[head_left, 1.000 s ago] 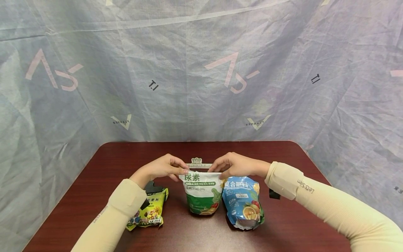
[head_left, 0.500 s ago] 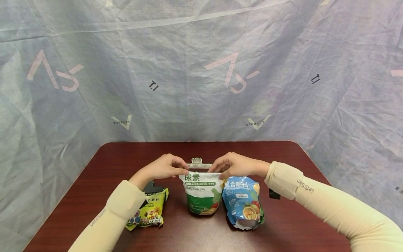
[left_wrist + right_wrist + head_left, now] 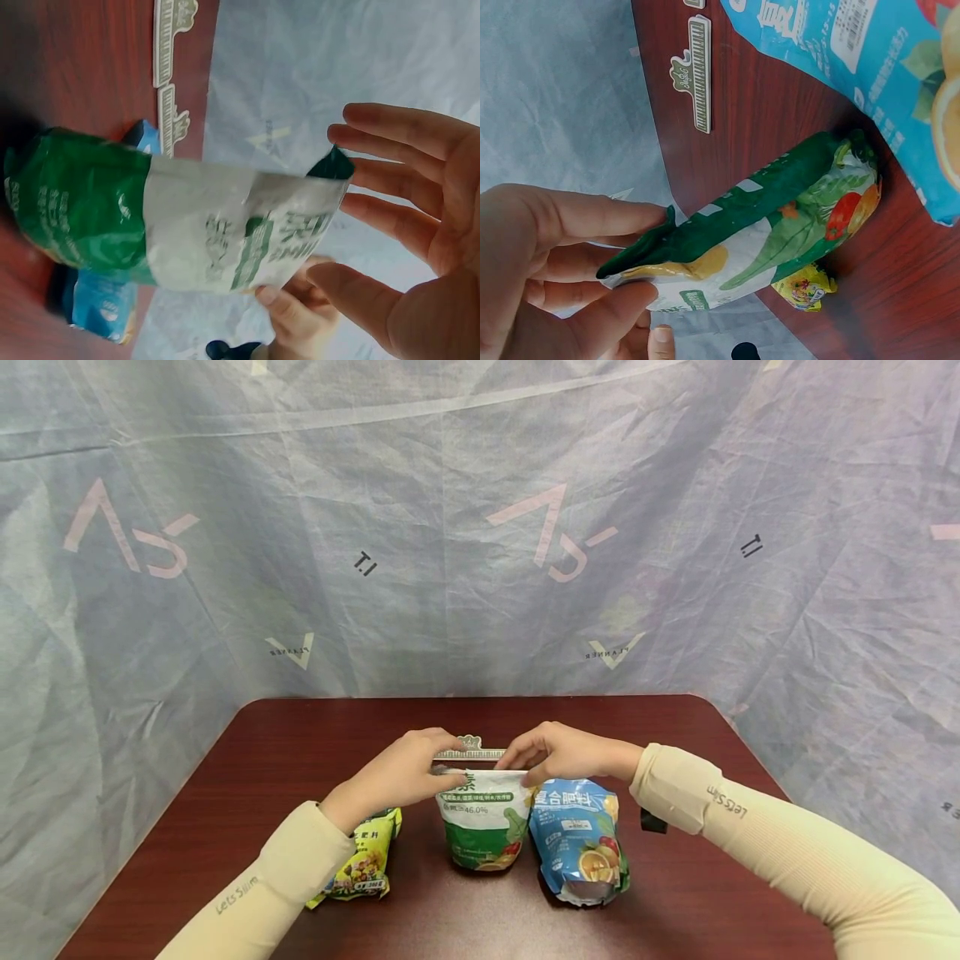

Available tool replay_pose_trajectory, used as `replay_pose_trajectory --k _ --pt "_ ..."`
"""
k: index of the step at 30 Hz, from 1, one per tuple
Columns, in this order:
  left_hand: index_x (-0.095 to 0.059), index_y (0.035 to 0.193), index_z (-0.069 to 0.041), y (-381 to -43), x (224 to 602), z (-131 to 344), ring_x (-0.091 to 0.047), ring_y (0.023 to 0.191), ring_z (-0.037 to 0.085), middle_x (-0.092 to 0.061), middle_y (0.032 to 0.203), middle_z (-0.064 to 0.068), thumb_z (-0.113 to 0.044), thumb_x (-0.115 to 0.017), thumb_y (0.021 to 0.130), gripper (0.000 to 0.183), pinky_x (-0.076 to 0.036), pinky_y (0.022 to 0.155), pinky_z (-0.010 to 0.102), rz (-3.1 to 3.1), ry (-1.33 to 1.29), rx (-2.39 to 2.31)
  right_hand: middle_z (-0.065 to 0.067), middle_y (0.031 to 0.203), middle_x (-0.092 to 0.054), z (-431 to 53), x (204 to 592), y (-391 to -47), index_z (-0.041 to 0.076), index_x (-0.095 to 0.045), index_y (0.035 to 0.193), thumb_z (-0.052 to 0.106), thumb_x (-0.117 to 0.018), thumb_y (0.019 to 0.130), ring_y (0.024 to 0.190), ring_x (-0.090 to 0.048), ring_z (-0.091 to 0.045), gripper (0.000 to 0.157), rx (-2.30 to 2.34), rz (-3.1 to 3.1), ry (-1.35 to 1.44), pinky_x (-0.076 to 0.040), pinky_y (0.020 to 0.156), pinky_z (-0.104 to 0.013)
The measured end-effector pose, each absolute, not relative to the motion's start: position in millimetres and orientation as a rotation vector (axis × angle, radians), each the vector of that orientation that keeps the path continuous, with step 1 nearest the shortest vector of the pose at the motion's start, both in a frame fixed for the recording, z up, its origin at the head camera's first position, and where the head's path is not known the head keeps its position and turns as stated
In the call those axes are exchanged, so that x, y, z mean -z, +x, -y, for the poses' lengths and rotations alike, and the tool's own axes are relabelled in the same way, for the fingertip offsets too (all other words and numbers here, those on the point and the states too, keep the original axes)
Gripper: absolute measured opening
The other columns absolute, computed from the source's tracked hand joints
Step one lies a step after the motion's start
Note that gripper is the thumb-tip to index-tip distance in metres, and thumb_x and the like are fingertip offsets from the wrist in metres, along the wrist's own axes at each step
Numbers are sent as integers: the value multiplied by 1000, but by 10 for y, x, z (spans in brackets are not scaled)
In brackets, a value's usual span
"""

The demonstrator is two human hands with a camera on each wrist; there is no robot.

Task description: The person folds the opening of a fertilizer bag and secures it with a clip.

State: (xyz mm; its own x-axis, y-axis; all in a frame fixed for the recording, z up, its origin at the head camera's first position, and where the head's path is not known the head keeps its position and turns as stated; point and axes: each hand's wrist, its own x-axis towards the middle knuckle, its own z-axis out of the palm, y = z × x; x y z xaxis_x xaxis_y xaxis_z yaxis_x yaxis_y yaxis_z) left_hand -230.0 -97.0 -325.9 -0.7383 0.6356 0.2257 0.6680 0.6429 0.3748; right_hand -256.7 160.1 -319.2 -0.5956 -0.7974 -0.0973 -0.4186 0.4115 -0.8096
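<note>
A white and green urea fertilizer bag [image 3: 480,839] stands upright on the dark red table, its printed front toward me. My right hand [image 3: 566,752] pinches its upper right corner, thumb in front and fingers behind. At the upper left, my left hand [image 3: 405,770] spans the bag's top, the thumb crossing the printed front. The left wrist view shows the left fingers [image 3: 397,161] relaxed and spread, with a gap to the thumb. Beside the urea bag on the right lies a blue compound fertilizer bag [image 3: 576,847]. A yellow fertilizer bag [image 3: 366,860] is partly hidden behind the left wrist.
Behind the urea bag lie pale ruler-like strips with ornate crests [image 3: 699,75]. The table [image 3: 285,735] ends at a hanging grey cloth [image 3: 450,527] with printed letters.
My left hand has shifted right over the urea bag's top, its thumb coming away from the corner and across the front lettering. The right hand and the bags stay in place.
</note>
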Motion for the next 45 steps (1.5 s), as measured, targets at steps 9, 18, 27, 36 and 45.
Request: replay_pose_trajectory --k 9,18,27,36,45 --pt "-64 112 -6 -2183 3253 879 -58 99 18 -60 109 5 -18 -68 83 31 -49 78 33 2803 -1195 536 -2 105 -66 -1601 3193 -2563 11 -65 111 -5 -63 81 97 -62 -16 34 1084 -2178 -1013 -52 74 -33" --pt "-68 101 -6 -2231 3261 863 -61 89 16 -64 98 4 -9 -68 82 19 -50 71 29 2785 -1247 458 -3 103 -67 -1602 3204 -2574 10 -65 111 -5 -63 81 94 -63 -19 33 1098 -2153 -1011 -52 73 -34" --pt "-70 99 -8 -2316 3235 880 -61 88 12 -67 96 1 -9 -67 83 16 -49 69 25 2852 -1292 554 -7 101 -67 -1599 3209 -2628 6 -66 108 -4 -65 80 93 -63 -20 31 1128 -2099 -898 -52 74 -36" --pt "-71 94 -13 -2441 3236 926 -58 72 3 -64 85 -7 -12 -68 83 11 -47 62 22 2926 -1381 716 -11 100 -67 -1615 3204 -2683 4 -67 106 -2 -65 80 93 -63 -24 26 1152 -2020 -813 -52 75 -38" --pt "-71 96 -11 -2549 3211 959 -60 76 6 -65 86 -6 -12 -69 82 15 -49 66 23 3022 -1383 901 -9 97 -68 -1597 3172 -2724 8 -70 103 1 -66 80 87 -65 -23 24 1086 -2056 -816 -52 66 -37"
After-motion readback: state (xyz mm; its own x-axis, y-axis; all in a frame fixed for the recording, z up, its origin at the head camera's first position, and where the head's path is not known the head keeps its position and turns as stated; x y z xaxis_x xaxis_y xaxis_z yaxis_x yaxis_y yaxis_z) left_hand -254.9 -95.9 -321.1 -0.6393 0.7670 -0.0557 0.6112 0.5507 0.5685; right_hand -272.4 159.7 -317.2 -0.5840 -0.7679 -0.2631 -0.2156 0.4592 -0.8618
